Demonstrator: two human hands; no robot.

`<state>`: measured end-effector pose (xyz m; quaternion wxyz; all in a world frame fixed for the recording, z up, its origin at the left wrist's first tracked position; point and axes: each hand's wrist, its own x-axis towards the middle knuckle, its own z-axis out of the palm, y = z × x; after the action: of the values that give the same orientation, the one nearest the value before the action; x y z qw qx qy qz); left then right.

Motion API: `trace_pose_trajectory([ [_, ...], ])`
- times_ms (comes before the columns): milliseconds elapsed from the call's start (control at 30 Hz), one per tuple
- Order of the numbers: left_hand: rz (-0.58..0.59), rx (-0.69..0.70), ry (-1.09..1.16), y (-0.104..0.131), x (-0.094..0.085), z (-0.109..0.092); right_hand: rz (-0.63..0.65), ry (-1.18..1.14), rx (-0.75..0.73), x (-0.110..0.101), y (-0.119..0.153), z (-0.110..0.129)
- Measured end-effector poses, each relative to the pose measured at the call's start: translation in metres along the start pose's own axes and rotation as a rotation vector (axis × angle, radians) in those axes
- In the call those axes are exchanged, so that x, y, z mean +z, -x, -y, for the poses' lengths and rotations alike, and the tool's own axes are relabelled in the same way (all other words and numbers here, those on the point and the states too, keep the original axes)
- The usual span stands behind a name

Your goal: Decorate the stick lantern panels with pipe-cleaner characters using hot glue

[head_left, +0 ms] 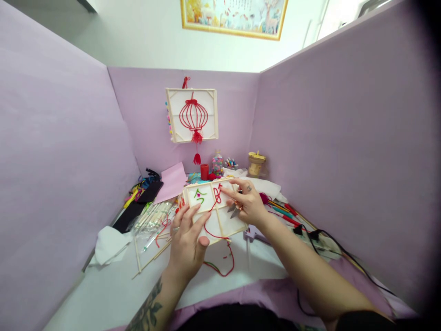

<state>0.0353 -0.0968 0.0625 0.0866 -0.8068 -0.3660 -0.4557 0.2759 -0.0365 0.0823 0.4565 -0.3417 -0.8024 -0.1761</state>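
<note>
A white paper panel in a pale wooden frame [220, 224] stands tilted in front of me, split by crossing sticks. Its upper left square carries a green yarn character [199, 195]. In the upper right one, red yarn [217, 195] forms strokes, and its loose tail runs down over the panel to the table. My left hand [188, 236] rests with spread fingers on the panel's left side, index fingertip at the red yarn. My right hand [251, 204] keeps a pair of scissors [234, 211] in its palm, blades pointing left, while its fingertips touch the red strokes.
A finished lantern panel [193, 115] hangs on the back partition. Bundled sticks in plastic [155, 215] lie left. Behind stand a red cylinder [204, 172] and a jar of colourful balls [217, 164]. On the right are a lilac glue gun [255, 233] and a power strip with cords [319, 243].
</note>
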Motion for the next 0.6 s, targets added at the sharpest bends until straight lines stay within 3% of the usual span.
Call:
trace_pose_trajectory([
  [100,0.003,-0.001,-0.011,0.0005,0.0004,0.0002,-0.046,-0.021,0.006,-0.0009,0.0005,0.0014],
  [467,0.012,0.005,-0.015,0.0017,-0.0008,-0.0006,0.038,-0.021,0.023,-0.0005,0.0024,0.0003],
  [600,0.016,-0.009,-0.021,0.0031,-0.0012,-0.0004,-0.005,-0.036,0.019,-0.0041,0.0007,0.0026],
])
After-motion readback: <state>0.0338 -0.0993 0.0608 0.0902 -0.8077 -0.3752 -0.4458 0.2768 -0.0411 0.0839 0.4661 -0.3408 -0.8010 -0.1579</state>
